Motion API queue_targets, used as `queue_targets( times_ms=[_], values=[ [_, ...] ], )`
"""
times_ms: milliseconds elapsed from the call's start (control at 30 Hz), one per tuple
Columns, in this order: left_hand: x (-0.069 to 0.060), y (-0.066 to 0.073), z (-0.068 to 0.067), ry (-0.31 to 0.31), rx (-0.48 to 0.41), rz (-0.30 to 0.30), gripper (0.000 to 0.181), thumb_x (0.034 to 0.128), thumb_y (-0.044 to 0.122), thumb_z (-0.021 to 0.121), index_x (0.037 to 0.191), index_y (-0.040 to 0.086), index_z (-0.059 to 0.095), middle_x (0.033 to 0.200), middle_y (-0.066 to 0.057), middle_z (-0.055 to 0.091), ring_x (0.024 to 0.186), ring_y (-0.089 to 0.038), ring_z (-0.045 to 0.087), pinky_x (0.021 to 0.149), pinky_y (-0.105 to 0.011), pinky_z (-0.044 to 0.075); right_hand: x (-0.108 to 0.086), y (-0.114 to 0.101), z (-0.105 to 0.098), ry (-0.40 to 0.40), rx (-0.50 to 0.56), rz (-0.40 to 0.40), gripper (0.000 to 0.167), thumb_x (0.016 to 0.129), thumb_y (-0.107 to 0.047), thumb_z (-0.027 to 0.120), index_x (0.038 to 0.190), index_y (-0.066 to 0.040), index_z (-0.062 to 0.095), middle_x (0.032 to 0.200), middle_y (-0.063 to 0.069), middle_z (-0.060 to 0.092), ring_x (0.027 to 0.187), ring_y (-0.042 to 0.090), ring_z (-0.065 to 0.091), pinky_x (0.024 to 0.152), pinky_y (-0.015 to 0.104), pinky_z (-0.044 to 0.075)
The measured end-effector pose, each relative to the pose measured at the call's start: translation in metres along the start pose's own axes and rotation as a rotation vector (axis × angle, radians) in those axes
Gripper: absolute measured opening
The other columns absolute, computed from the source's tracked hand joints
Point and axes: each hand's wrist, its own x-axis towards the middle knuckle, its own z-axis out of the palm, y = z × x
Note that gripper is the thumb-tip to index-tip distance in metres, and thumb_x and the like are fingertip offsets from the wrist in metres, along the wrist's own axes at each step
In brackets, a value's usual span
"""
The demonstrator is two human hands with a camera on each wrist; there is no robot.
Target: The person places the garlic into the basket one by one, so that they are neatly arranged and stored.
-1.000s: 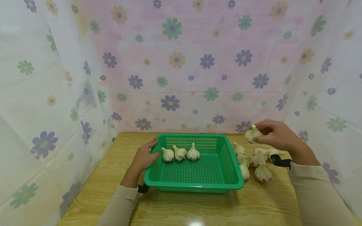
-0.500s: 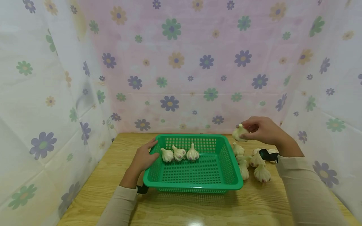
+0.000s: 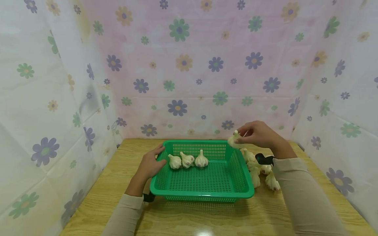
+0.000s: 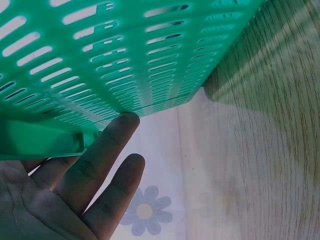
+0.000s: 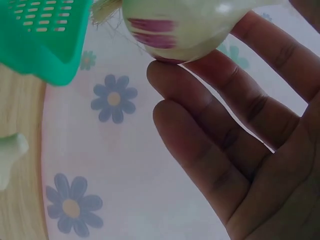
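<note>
A garlic bulb (image 3: 234, 140) hangs above the back right corner of the green plastic basket (image 3: 203, 193); my right hand (image 3: 258, 135) pinches it with its stem up. The right wrist view shows purple streaks on the held garlic bulb (image 5: 175, 30) and fine roots at one end. My left hand (image 3: 152, 164) rests at the basket's left rim, thumb over the edge. In the left wrist view its straight fingers (image 4: 112, 147) lie along the outside wall. Inside the basket, three garlic bulbs (image 3: 187, 160) stand in a row near the back left.
Several more garlic bulbs (image 3: 254, 175) lie on the wooden table (image 3: 189, 216) against the basket's right side, partly hidden by my right forearm. Flower-printed cloth (image 3: 200, 65) hangs behind the table and along both sides.
My right hand has carried the garlic bulb leftward from above the pile to the basket's back right corner. The left hand and the basket have stayed in place.
</note>
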Motion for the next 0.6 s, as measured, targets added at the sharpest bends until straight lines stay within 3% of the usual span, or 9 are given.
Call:
queue_targets(
  times_ms=[267,600],
  values=[
    [-0.001,0.003,-0.001,-0.004,0.001,0.002,0.065,0.0947,0.017,0.061,0.158,0.017,0.045,0.169,0.004,0.032,0.043,-0.014,0.026,0.048,-0.031,0.038,0.014,0.000,0.014,-0.028,0.007,0.038,0.043,0.086,-0.045,0.082,0.117,-0.015,0.080,0.116,0.008,0.075,0.099,0.026,0.071,0.080,0.044,0.060],
    [-0.001,0.002,-0.001,-0.004,-0.002,0.002,0.065,0.0949,0.017,0.061,0.158,0.017,0.045,0.169,0.006,0.031,0.043,-0.014,0.024,0.047,-0.029,0.035,0.030,-0.001,0.037,-0.085,0.002,0.076,0.048,0.088,-0.045,0.080,0.120,-0.010,0.079,0.123,0.014,0.074,0.110,0.033,0.070,0.089,0.052,0.059]
  ],
)
